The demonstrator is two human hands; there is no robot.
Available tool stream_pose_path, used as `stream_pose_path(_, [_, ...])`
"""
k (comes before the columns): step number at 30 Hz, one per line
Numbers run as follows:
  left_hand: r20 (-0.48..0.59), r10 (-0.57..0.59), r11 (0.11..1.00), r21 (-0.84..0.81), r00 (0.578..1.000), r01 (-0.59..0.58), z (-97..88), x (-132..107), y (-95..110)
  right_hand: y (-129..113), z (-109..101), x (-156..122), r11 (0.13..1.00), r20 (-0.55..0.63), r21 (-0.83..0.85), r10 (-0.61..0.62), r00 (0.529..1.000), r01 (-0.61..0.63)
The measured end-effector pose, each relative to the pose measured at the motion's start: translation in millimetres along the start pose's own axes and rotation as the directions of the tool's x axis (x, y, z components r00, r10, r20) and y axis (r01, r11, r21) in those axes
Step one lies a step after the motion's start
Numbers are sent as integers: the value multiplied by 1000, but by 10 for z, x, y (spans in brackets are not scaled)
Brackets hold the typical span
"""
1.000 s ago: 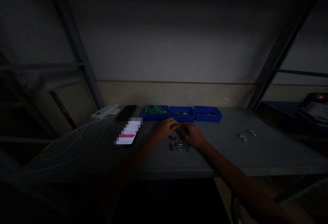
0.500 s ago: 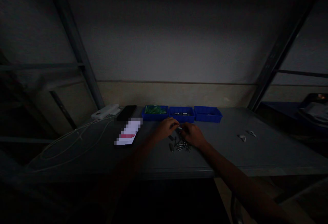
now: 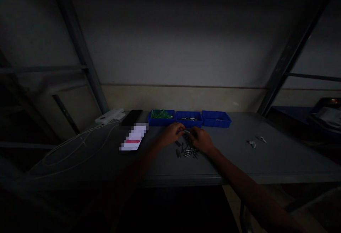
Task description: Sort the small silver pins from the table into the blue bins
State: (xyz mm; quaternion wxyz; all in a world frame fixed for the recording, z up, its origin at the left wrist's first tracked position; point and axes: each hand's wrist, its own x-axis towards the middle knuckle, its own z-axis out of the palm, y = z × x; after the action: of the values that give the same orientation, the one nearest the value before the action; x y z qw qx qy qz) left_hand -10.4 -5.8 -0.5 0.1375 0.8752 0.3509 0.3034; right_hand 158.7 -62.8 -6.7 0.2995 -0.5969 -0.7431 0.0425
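Between my two hands is a small, slim metal piece, its exact kind too dark to make out. My left hand pinches its left end, and my right hand has closed fingers on its right end. Just below them on the table lies a loose pile of thin metal parts, resembling screws or pins. Beside the pile, to its left, sits a small dark flat piece. My right hand partly covers the top of the pile.
Three blue bins line the back: one with green plastic bags, a middle bin with metal parts, a right bin. Left are a lit phone, a dark phone and a white power strip with cables. Small white pieces lie right.
The metal piece now spans the gap between my hands, where before it showed mainly at my right fingertips. My hands have barely shifted.
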Motion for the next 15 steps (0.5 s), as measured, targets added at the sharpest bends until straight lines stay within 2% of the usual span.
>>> stream_pose_path(9, [-19,-39,999,-25,999,39,-31,1,66,27,29,17,999,-31,40,-2,1000,3])
stream_pose_path(15, [-33,-64,997,-56,997,62,9,1,51,35,44,10,999,1,29,-40,999,40])
